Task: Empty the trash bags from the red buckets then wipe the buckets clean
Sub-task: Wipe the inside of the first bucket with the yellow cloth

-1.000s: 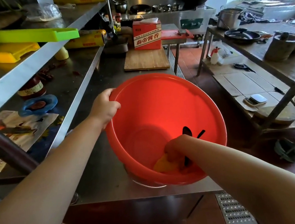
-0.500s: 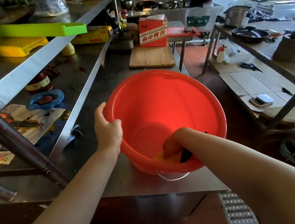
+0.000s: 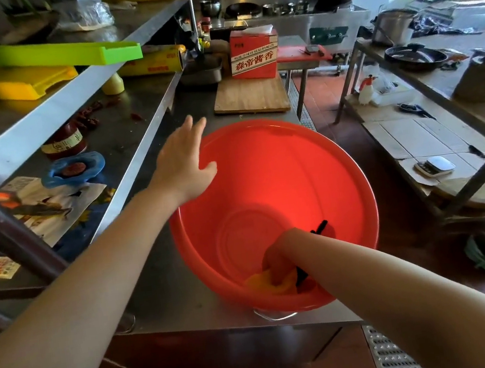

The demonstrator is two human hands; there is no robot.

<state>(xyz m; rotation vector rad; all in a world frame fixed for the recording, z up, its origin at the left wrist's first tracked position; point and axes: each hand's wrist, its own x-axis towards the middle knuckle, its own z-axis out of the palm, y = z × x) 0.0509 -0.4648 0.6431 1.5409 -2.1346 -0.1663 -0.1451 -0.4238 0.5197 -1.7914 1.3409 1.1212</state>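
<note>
The left hand (image 3: pixel 184 164) is spread flat with straight fingers over the bucket's rim at ten o'clock, and nothing is held in it. The right hand (image 3: pixel 277 261) is pushed down inside the red bucket (image 3: pixel 281 178), curled on a yellow cloth (image 3: pixel 263 284) (low on the near wall). The bucket is stood on the steel table (image 3: pixel 167 275). A wooden board (image 3: pixel 251 98) is seen at twelve o'clock.
</note>
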